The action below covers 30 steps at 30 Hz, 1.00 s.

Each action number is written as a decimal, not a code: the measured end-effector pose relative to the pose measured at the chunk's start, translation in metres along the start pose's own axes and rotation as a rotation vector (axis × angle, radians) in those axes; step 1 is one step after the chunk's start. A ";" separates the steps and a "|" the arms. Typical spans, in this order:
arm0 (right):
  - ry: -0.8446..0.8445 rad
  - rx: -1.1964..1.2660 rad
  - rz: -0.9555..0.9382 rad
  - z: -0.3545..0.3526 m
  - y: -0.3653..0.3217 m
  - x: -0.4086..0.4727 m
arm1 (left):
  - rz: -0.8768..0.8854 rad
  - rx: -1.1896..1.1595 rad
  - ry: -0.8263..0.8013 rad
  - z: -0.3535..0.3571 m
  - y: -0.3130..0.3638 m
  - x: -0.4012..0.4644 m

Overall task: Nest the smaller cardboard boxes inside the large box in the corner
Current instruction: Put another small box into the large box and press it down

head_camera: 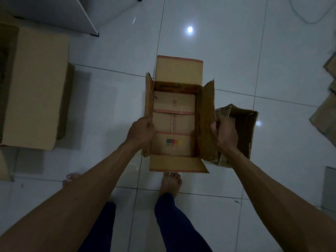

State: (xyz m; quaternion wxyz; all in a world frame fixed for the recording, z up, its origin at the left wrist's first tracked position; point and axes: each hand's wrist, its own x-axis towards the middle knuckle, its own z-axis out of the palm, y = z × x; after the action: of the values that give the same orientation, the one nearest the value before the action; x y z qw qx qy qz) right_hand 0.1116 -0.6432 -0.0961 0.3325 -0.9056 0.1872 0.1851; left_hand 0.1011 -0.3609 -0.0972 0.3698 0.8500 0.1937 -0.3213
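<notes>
Both my hands, left [141,131] and right [224,132], clamp the open box [174,124] by its side flaps; next, carrying it to the large box [34,88]

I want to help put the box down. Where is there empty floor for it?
Bare tiles lie beyond the held box, toward the light's reflection, and between it and the big box on the left. It is crowded on the right, where a small open box sits close, and by the feet.
</notes>
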 end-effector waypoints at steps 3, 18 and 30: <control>0.097 -0.081 -0.138 -0.022 -0.026 -0.007 | 0.070 0.024 0.026 -0.026 0.009 -0.013; 0.275 -0.264 -0.413 -0.114 -0.184 -0.100 | 0.203 -0.046 0.260 -0.172 0.051 -0.152; 0.153 -0.159 -0.528 -0.069 -0.304 -0.144 | 0.198 -0.018 0.546 -0.316 -0.021 -0.192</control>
State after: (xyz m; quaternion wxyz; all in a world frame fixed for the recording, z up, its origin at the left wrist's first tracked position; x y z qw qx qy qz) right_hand 0.1427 -0.4433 0.1808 0.2822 -0.9576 -0.0456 0.0371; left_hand 0.0784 -0.1272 0.1888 0.3409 0.9166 0.2051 -0.0411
